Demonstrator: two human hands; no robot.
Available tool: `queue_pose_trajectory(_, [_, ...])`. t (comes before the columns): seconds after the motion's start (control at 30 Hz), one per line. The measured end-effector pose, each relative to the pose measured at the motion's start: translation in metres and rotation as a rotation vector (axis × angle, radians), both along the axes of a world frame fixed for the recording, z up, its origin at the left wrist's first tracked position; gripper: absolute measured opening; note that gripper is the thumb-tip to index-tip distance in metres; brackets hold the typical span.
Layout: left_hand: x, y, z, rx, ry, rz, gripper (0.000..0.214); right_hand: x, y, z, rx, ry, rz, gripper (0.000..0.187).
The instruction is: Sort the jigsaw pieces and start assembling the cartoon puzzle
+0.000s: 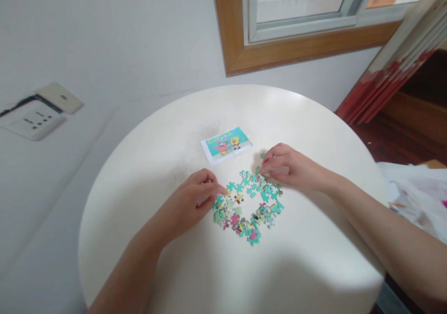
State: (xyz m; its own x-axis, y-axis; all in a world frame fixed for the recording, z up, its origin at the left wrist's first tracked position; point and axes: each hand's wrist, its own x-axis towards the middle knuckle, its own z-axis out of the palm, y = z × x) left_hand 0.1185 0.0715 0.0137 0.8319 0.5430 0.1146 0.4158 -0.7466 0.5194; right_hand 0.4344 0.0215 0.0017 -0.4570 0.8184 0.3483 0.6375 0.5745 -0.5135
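Observation:
Loose jigsaw puzzle pieces lie in a rough ring on the white round table, mostly turquoise with bits of pink, yellow and green. My left hand is at the left side of the ring, its index finger stretched out to the pieces and the other fingers curled. On the upper right side, my right hand has its fingers bent and apart over several pieces; its fingertips hide part of them. Behind the ring lies a small picture card with a pink figure and a yellow figure on turquoise.
A pale wall with a power socket borders the table on the left. Behind it is a wood-framed window. A red and white curtain hangs at the right, above white plastic bags.

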Motion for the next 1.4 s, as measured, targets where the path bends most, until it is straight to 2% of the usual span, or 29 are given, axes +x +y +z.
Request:
queue_pose_trajectory(0.13, [0.001, -0.005, 0.004, -0.035, 0.036, -0.043, 0.025, -0.001, -0.001, 0.000, -0.028, -0.019, -0.016, 0.021])
queue_pose_trajectory(0.73, [0.001, -0.006, 0.002, -0.037, 0.046, -0.033, 0.027, -0.001, 0.001, -0.002, -0.068, -0.085, -0.001, 0.017])
queue_pose_trajectory(0.93, [0.000, -0.006, 0.003, -0.043, 0.041, -0.030, 0.027, -0.002, -0.001, -0.001, -0.058, -0.043, 0.015, 0.017])
queue_pose_trajectory(1.07, [0.000, -0.006, 0.003, -0.026, 0.032, -0.038, 0.025, -0.013, -0.011, 0.009, -0.047, -0.004, 0.135, 0.018])
queue_pose_trajectory(1.2, [0.001, -0.007, 0.002, 0.004, 0.026, -0.043, 0.026, -0.033, -0.025, 0.016, -0.097, -0.086, 0.305, 0.016])
queue_pose_trajectory(1.4, [0.003, -0.009, 0.003, 0.008, 0.048, -0.031, 0.025, -0.045, -0.033, 0.014, -0.085, -0.165, 0.297, 0.008])
